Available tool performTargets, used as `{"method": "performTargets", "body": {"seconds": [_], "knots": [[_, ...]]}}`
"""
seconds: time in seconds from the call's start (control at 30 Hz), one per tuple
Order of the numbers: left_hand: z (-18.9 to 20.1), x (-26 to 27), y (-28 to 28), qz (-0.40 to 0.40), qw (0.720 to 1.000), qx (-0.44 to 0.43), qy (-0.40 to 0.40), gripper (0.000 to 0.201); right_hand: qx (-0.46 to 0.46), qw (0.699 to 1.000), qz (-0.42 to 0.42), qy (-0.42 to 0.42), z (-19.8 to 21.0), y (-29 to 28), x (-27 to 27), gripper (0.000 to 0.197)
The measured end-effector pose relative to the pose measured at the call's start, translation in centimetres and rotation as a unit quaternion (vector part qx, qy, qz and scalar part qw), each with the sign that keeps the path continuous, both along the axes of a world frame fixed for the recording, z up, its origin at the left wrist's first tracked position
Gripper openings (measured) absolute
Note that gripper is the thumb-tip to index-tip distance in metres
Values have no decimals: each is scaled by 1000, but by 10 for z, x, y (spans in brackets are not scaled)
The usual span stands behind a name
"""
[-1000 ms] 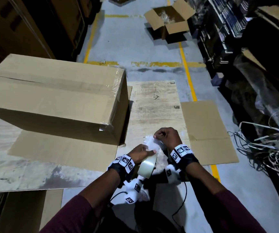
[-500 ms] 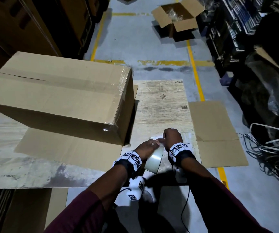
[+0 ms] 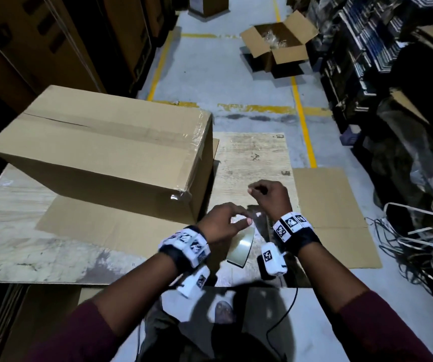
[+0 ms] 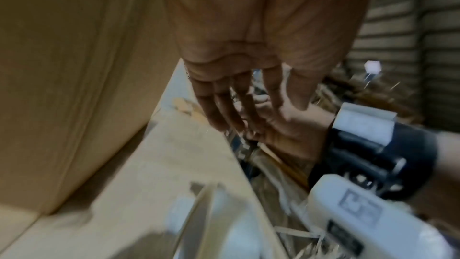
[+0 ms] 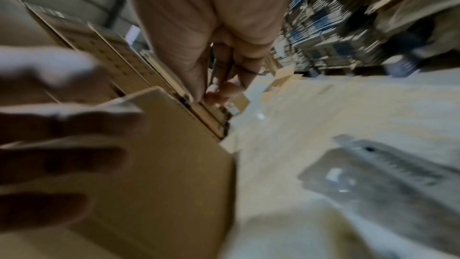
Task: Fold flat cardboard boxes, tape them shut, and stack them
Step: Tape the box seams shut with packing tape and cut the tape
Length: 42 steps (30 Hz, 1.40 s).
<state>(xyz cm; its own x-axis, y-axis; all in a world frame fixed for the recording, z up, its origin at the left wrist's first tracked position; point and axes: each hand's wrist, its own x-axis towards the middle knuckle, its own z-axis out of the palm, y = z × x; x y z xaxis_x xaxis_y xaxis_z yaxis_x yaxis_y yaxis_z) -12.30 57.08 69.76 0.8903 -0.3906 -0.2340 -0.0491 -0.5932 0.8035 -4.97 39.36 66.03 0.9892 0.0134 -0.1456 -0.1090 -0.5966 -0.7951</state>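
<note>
A large taped cardboard box [image 3: 100, 152] [image 4: 74, 66] [image 5: 161, 164] stands on the plywood table [image 3: 249, 158], left of my hands. A roll of clear tape [image 3: 240, 248] [image 4: 199, 220] stands on edge near the table's front, just under my left hand [image 3: 225, 220] [image 4: 236, 105]. That hand hovers with its fingers straight and holds nothing. My right hand [image 3: 267, 197] [image 5: 216, 86] is a little farther forward; its thumb and fingers pinch something thin that looks like a strip of clear tape. The strip itself is hard to make out.
A flat cardboard sheet [image 3: 105, 226] lies under the box, another [image 3: 332, 205] at the table's right side. An open box [image 3: 278, 45] sits on the floor ahead. Tangled straps [image 3: 419, 244] and dark shelving [image 3: 393, 61] line the right; stacked cartons [image 3: 53, 43] stand at the left.
My hands have come apart: the right one moved forward and up, still pinched. The left has let go of the tape roll. The white crumpled tape between them is out of sight.
</note>
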Motion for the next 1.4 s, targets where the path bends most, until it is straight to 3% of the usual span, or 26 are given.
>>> {"method": "performTargets", "body": {"seconds": [0.1,0.17,0.27,0.33,0.43,0.53,0.7,0.9,1.23,1.4], "knots": [[67,-15,34,-19,994,-96,-38,19,167,985,28,-43,36,35,-3,8],[91,-11,69,53,988,-110,-97,17,232,972,35,-34,46,64,-1,11],[84,12,127,188,968,-51,-161,8,277,960,27,-14,49,105,-3,9],[69,24,155,217,960,20,-178,13,286,958,8,-12,45,123,-9,8],[52,31,167,190,958,76,-203,27,285,958,-16,-8,39,130,-21,9],[48,33,166,180,958,76,-210,32,276,961,11,-7,39,126,-37,11],[46,36,170,157,963,72,-207,27,269,962,45,-10,45,120,-49,13],[45,36,164,152,965,79,-197,25,193,974,107,-58,47,114,-42,19],[45,30,156,135,947,154,-246,61,160,972,101,-142,38,126,-46,20],[36,26,151,147,927,177,-297,68,145,972,134,-128,35,130,-39,29]]}}
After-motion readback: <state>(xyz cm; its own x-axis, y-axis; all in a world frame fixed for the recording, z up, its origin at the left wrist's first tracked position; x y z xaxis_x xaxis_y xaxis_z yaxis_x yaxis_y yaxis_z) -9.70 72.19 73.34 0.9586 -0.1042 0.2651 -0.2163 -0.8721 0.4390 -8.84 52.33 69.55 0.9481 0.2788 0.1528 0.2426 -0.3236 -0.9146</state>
